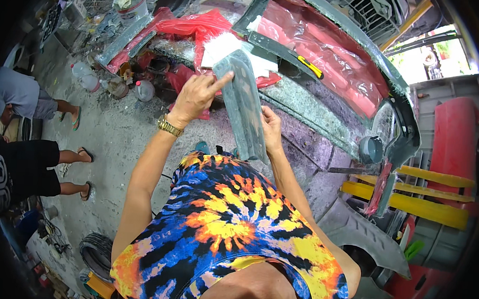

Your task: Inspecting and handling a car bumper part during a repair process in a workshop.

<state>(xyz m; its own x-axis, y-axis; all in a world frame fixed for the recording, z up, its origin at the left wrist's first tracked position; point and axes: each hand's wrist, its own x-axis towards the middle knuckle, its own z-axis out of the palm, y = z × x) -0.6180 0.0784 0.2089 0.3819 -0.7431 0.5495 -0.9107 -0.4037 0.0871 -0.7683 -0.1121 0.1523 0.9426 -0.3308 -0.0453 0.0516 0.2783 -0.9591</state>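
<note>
A long, narrow grey panel [241, 101] with rounded ends and paler, sanded-looking patches stands tilted in front of me. My right hand [271, 128] grips its right edge, the thumb showing and the fingers partly hidden behind it. On the panel's upper left face lies the outstretched index finger of my left hand [195, 97]; the other fingers of that hand are bent, with nothing visible in them. A gold wristwatch [169, 126] is on my left wrist. Past the panel's top, white sheets [220, 48] lie by red plastic film [202, 26].
A large dark frame [306, 80] covered in red film spans the far side, a yellow-black cutter [310, 67] on it. Plastic bottles [144, 91] and a bucket [130, 3] stand far left. Two people [27, 167] are at left. Yellow strips [408, 205] and a grey fender [361, 229] are at right.
</note>
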